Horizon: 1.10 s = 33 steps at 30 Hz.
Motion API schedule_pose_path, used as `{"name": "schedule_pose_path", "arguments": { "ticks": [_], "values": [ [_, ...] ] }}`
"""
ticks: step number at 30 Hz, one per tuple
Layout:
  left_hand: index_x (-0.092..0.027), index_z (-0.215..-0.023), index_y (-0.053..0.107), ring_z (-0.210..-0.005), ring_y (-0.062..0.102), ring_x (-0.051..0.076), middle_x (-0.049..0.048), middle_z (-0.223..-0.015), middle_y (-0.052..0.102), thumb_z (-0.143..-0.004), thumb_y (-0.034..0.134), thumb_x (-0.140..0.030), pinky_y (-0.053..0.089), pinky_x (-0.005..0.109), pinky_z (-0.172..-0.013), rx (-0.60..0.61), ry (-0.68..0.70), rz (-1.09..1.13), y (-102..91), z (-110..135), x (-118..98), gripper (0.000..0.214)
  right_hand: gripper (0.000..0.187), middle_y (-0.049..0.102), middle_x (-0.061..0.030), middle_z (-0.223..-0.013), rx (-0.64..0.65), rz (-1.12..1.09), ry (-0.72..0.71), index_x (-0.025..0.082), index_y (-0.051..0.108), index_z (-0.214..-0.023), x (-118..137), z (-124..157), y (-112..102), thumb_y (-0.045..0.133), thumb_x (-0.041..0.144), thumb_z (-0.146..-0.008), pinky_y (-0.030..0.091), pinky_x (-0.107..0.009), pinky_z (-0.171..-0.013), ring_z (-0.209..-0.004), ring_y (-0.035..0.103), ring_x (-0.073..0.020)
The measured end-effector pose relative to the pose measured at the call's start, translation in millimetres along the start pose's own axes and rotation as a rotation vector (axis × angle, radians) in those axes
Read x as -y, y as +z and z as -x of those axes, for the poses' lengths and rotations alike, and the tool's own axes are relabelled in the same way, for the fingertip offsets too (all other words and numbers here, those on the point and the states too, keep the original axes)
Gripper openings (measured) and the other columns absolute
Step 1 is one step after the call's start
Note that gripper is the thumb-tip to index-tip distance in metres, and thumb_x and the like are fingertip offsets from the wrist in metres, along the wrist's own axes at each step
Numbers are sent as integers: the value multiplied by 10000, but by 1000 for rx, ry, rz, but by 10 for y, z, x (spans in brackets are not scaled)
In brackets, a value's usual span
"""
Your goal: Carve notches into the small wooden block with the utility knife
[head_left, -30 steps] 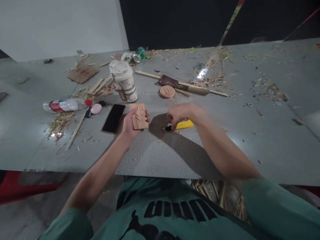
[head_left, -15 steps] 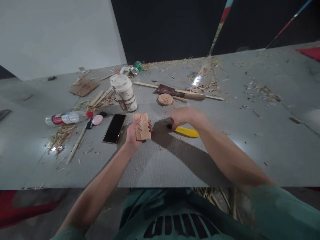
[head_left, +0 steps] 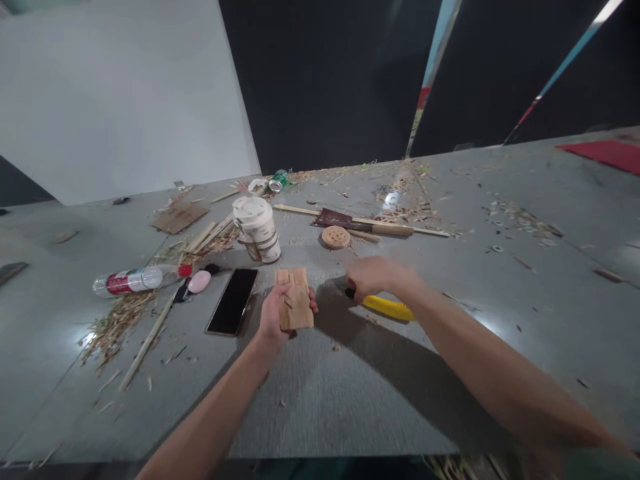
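My left hand [head_left: 274,313] is closed around a small flat wooden block [head_left: 300,308], thumb across its face and fingertips showing at its right edge. Dark slanted cuts mark the block's upper face. To the right, my right hand [head_left: 371,275], slightly blurred, has its fingers closed at the black end of a yellow utility knife [head_left: 389,308]. The knife lies low over the table, its yellow body running out to the right under my wrist. Whether a blade is out cannot be seen. A round wooden disc with small holes [head_left: 335,237] lies beyond the right hand.
Left of the block are a phone [head_left: 233,302], a lidded paper cup [head_left: 257,230] and a plastic bottle [head_left: 143,280] on its side. A wooden-handled tool [head_left: 393,229] lies across thin sticks behind the disc. Wood shavings [head_left: 117,327] and a green can [head_left: 278,181] also occupy the grey table [head_left: 310,407].
The view has tilted up, so everything sits lower in the picture. Both hands keep about the same places relative to the block and knife.
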<state>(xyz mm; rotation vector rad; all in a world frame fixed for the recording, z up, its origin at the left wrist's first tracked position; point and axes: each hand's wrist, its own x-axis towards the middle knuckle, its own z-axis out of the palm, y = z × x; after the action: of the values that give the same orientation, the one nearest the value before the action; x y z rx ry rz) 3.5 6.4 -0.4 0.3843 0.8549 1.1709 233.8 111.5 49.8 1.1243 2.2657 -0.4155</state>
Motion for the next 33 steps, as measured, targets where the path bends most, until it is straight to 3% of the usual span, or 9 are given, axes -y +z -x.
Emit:
{"name": "schedule_pose_path", "arguments": {
  "ticks": [8, 15, 21, 27, 30, 33],
  "values": [
    [-137, -901, 721, -618, 732, 249, 139, -777, 779, -799, 690, -356, 622, 352, -627, 12, -31, 15, 50, 84, -59, 243, 432, 717, -113, -1396, -89, -28, 8, 200, 705, -1391, 35, -6, 77, 762, 468, -1058, 645, -497, -1002, -1189, 728, -269],
    [-149, -952, 734, -530, 680, 212, 82, -662, 715, -819, 736, -344, 565, 295, -526, 10, -13, 56, 44, 176, -128, 236, 392, 725, -108, -1379, -220, -34, -11, 209, 721, -1355, 65, 76, 143, 754, 470, -1064, 639, -491, -1015, -1188, 726, -263],
    [-179, -1018, 769, -664, 760, 236, 100, -790, 778, -787, 847, -318, 619, 310, -614, 0, -22, 81, 9, 207, -99, 281, 329, 745, -89, -1272, -397, -115, -108, 196, 736, -1256, 90, 163, 26, 717, 477, -1085, 631, -473, -990, -1112, 725, -237],
    [-161, -935, 782, -647, 744, 227, 109, -792, 778, -751, 866, -283, 632, 324, -628, -11, -43, 100, 13, 166, -40, 236, 340, 744, -67, -1176, -418, -254, -294, 193, 723, -1234, 38, 64, -116, 678, 504, -1105, 627, -441, -938, -1016, 719, -212],
    [-145, -911, 789, -634, 740, 218, 118, -787, 780, -747, 853, -279, 632, 309, -610, -23, -38, 110, 8, 152, -37, 221, 346, 741, -62, -1155, -429, -321, -314, 196, 712, -1249, 44, 56, -132, 645, 512, -1122, 625, -418, -904, -972, 711, -199],
    [-143, -917, 797, -644, 752, 215, 121, -798, 793, -771, 825, -273, 642, 297, -615, -45, -34, 125, -2, 142, -56, 197, 340, 727, -54, -1054, -441, -355, -303, 204, 702, -1148, 81, 84, -157, 521, 491, -1165, 556, -368, -819, -899, 669, -189]
  ]
}}
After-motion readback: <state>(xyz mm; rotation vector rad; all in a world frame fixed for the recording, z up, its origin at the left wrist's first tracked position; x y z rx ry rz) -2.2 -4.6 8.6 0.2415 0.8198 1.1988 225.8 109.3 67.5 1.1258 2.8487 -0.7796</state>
